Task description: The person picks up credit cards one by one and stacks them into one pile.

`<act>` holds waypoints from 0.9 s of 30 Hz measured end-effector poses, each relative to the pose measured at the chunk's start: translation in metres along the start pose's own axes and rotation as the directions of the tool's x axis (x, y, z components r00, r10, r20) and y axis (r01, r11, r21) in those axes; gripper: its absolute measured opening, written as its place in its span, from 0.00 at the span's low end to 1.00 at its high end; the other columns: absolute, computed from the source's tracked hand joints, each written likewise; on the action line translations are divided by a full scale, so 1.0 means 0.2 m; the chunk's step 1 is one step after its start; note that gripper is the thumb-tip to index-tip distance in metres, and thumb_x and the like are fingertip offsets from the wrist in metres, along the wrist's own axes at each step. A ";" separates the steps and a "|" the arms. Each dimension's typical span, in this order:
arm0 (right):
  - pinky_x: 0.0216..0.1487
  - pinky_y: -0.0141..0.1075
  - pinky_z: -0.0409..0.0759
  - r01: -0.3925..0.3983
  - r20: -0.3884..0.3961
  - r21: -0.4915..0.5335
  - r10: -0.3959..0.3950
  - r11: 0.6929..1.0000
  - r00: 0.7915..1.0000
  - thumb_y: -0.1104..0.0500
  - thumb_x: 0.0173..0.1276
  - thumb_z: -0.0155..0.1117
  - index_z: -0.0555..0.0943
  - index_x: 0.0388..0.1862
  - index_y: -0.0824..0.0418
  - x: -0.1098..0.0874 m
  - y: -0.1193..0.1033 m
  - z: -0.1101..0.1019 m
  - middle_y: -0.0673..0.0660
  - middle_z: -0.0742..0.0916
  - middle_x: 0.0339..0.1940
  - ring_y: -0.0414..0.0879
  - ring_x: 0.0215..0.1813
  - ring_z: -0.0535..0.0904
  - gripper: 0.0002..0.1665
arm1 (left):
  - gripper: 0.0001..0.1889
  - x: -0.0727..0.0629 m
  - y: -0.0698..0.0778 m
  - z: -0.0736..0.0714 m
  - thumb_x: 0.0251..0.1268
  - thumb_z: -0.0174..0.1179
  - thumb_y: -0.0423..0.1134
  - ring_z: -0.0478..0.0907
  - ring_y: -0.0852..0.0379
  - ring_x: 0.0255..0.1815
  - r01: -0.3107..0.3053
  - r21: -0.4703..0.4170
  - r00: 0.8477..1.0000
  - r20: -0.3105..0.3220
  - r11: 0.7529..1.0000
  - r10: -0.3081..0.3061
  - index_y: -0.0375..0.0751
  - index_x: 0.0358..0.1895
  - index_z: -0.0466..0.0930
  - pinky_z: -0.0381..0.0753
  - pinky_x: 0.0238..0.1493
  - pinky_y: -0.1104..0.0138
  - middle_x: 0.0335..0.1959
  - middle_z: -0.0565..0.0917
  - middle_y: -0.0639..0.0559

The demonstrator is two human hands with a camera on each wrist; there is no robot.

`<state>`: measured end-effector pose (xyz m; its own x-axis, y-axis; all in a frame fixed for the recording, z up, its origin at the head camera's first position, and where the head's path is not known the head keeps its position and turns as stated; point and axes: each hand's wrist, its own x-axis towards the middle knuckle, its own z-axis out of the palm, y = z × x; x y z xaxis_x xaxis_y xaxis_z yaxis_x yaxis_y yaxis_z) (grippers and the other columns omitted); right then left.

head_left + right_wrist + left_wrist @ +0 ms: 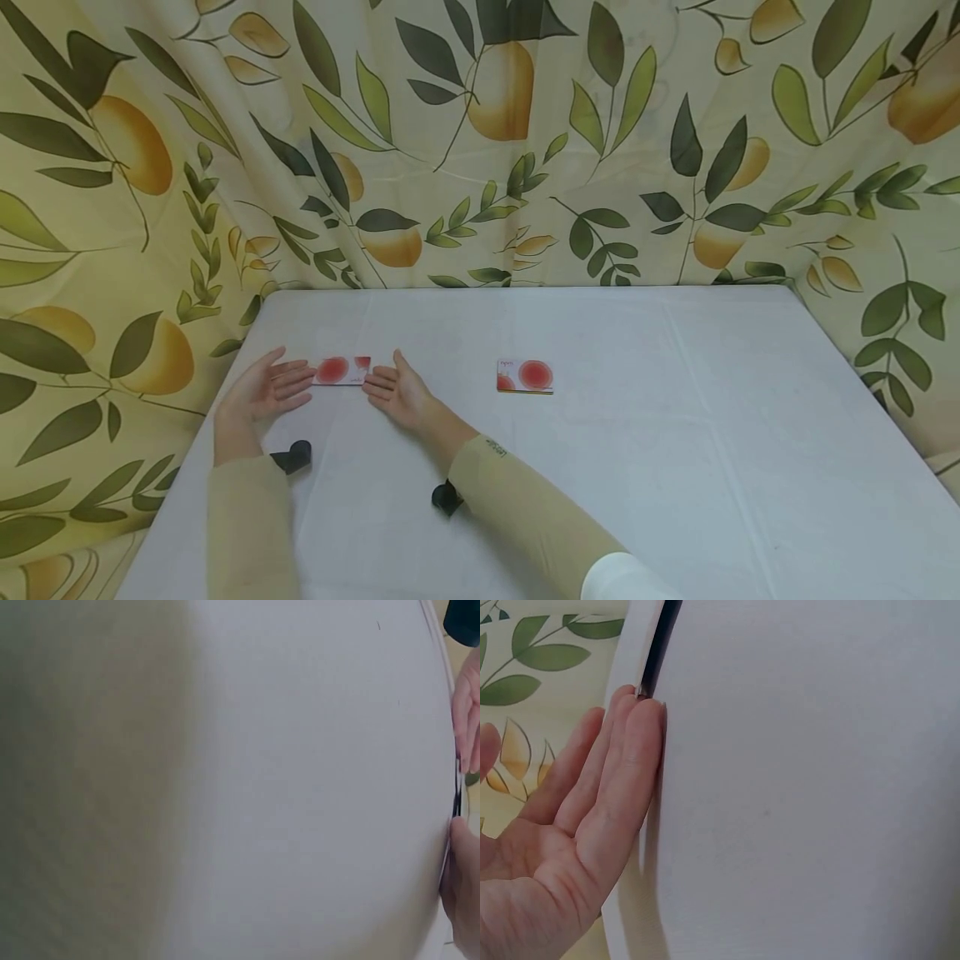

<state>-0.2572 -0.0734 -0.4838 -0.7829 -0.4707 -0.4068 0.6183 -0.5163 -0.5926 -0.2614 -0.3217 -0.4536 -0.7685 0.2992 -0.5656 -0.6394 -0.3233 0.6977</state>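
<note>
On the white cloth-covered surface (600, 433), a small white rectangular card with red circles (341, 370) lies flat between the two hands. The left hand (262, 392) rests on its edge at the card's left end, fingers straight and relaxed, its grip open, fingertips (641, 712) touching the card's edge. The right hand (397, 392) stands likewise at the right end, palm inward, grip open. A second white card with red circles (525, 376) lies well apart to the right. A leaf-and-fruit patterned curtain (480, 125) hangs behind.
</note>
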 end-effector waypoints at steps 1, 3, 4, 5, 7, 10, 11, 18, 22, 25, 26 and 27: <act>0.70 0.48 0.53 0.001 -0.010 -0.001 -0.001 1.000 1.000 0.41 0.74 0.31 0.51 0.68 0.76 0.00 0.00 0.00 0.73 0.62 0.67 0.63 0.68 0.57 0.42 | 0.43 0.00 -0.01 0.01 0.65 0.48 0.58 0.75 0.55 0.51 -0.003 0.001 1.000 -0.016 1.000 0.003 0.37 0.72 0.38 0.62 0.65 0.56 0.43 0.82 0.50; 0.69 0.48 0.55 0.001 -0.030 -0.005 -0.001 1.000 1.000 0.42 0.74 0.32 0.52 0.67 0.77 0.00 -0.01 0.00 0.73 0.63 0.66 0.63 0.68 0.58 0.41 | 0.43 -0.01 -0.01 0.02 0.65 0.48 0.57 0.76 0.55 0.50 -0.010 0.000 1.000 -0.030 1.000 0.010 0.38 0.72 0.38 0.63 0.64 0.56 0.43 0.82 0.50; 0.69 0.48 0.55 0.000 -0.038 -0.009 0.000 1.000 0.999 0.42 0.74 0.33 0.53 0.67 0.77 0.00 -0.02 0.00 0.74 0.63 0.66 0.63 0.67 0.59 0.41 | 0.42 -0.01 -0.02 0.03 0.66 0.47 0.57 0.76 0.55 0.50 -0.012 0.001 1.000 -0.028 1.000 0.012 0.38 0.72 0.38 0.62 0.65 0.56 0.43 0.82 0.50; 0.68 0.49 0.56 -0.002 -0.044 -0.013 0.001 1.000 0.999 0.42 0.74 0.33 0.53 0.67 0.77 0.00 -0.02 0.00 0.74 0.64 0.65 0.63 0.67 0.59 0.41 | 0.41 -0.01 -0.02 0.03 0.67 0.46 0.57 0.77 0.55 0.50 -0.017 0.004 0.999 -0.032 1.000 0.017 0.38 0.72 0.38 0.62 0.64 0.56 0.43 0.82 0.50; 0.68 0.49 0.57 -0.005 -0.054 -0.027 0.003 1.000 0.999 0.42 0.74 0.33 0.54 0.66 0.77 -0.01 -0.03 0.00 0.74 0.64 0.65 0.64 0.66 0.60 0.40 | 0.40 -0.01 -0.03 0.04 0.68 0.45 0.56 0.77 0.56 0.50 -0.020 0.010 0.999 -0.041 1.000 0.020 0.38 0.72 0.39 0.62 0.64 0.56 0.42 0.83 0.50; 0.67 0.49 0.58 -0.017 -0.059 -0.048 0.014 0.999 0.998 0.43 0.74 0.33 0.54 0.67 0.76 -0.01 -0.05 -0.01 0.74 0.64 0.65 0.63 0.66 0.61 0.40 | 0.39 -0.02 -0.04 0.05 0.68 0.43 0.57 0.77 0.56 0.50 -0.017 0.020 0.999 -0.034 1.000 0.018 0.38 0.72 0.39 0.60 0.65 0.57 0.42 0.83 0.51; 0.67 0.49 0.59 -0.022 -0.059 -0.053 0.019 0.998 0.998 0.43 0.74 0.33 0.54 0.67 0.76 -0.01 -0.05 -0.01 0.74 0.64 0.65 0.63 0.66 0.61 0.39 | 0.40 -0.02 -0.04 0.05 0.68 0.44 0.57 0.77 0.56 0.50 -0.016 0.023 0.999 -0.038 1.000 0.017 0.38 0.72 0.40 0.60 0.65 0.57 0.42 0.83 0.51; 0.66 0.49 0.60 -0.054 -0.052 -0.062 0.051 0.997 0.997 0.44 0.74 0.34 0.53 0.68 0.74 -0.03 -0.09 -0.04 0.74 0.63 0.66 0.63 0.65 0.63 0.38 | 0.36 -0.01 -0.07 0.06 0.70 0.41 0.55 0.77 0.55 0.48 -0.035 0.035 0.999 -0.021 0.999 0.036 0.35 0.71 0.43 0.68 0.61 0.56 0.42 0.82 0.50; 0.66 0.48 0.61 -0.070 -0.043 -0.097 0.066 0.993 0.997 0.45 0.75 0.34 0.53 0.68 0.75 -0.03 -0.11 -0.06 0.74 0.64 0.65 0.63 0.65 0.63 0.38 | 0.36 0.00 -0.10 0.08 0.70 0.41 0.53 0.78 0.53 0.47 -0.037 0.044 0.998 -0.043 0.998 0.039 0.33 0.71 0.43 0.70 0.59 0.57 0.42 0.81 0.49; 0.66 0.47 0.62 -0.091 -0.034 -0.121 0.088 0.988 0.996 0.45 0.75 0.33 0.53 0.67 0.76 -0.03 -0.12 -0.08 0.75 0.65 0.64 0.63 0.65 0.63 0.38 | 0.36 0.00 -0.11 0.10 0.70 0.42 0.52 0.78 0.53 0.47 -0.032 0.067 0.997 -0.065 0.997 0.036 0.32 0.71 0.42 0.69 0.60 0.57 0.47 0.78 0.47; 0.66 0.47 0.62 -0.099 -0.033 -0.125 0.095 0.987 0.995 0.45 0.75 0.33 0.53 0.67 0.76 -0.03 -0.12 -0.09 0.75 0.65 0.63 0.63 0.65 0.63 0.38 | 0.36 0.01 -0.12 0.11 0.70 0.42 0.52 0.78 0.53 0.46 -0.030 0.076 0.996 -0.076 0.997 0.035 0.31 0.70 0.42 0.69 0.60 0.57 0.50 0.76 0.46; 0.66 0.47 0.62 -0.105 -0.032 -0.131 0.102 0.986 0.994 0.45 0.75 0.33 0.54 0.67 0.76 -0.02 -0.12 -0.09 0.75 0.66 0.63 0.64 0.65 0.63 0.38 | 0.36 0.01 -0.12 0.12 0.70 0.42 0.52 0.78 0.53 0.46 -0.026 0.087 0.996 -0.083 0.996 0.033 0.31 0.70 0.43 0.69 0.60 0.58 0.52 0.74 0.44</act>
<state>-0.2698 -0.0449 -0.4804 -0.7175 -0.4979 -0.4871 0.6830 -0.3653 -0.6326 -0.2465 -0.2914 -0.4611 -0.7887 0.2130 -0.5768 -0.6147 -0.2518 0.7475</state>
